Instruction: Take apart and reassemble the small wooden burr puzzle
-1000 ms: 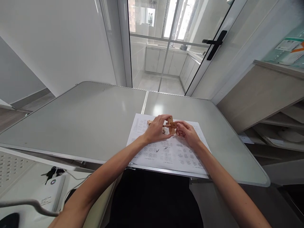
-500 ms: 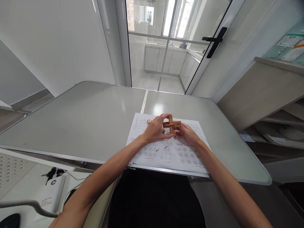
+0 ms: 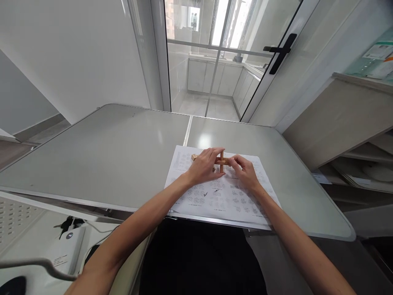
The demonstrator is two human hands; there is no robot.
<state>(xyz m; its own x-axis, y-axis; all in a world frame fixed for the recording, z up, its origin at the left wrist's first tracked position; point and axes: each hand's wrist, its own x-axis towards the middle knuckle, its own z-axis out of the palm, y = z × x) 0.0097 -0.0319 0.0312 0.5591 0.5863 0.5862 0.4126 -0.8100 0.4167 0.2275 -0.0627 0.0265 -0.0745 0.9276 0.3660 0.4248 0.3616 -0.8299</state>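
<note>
While the left hand (image 3: pixel 205 166) pinches one bar (image 3: pixel 222 168) of the wooden cross (image 3: pixel 221 162) end to end, the right hand (image 3: pixel 246 172) pinches the tip facing it. The cross lies between them.

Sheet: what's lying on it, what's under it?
On the sheet: loose wood blocks, partly hidden by the left hand. Under it: the table, visible around it; anything else beneath is covered.
</note>
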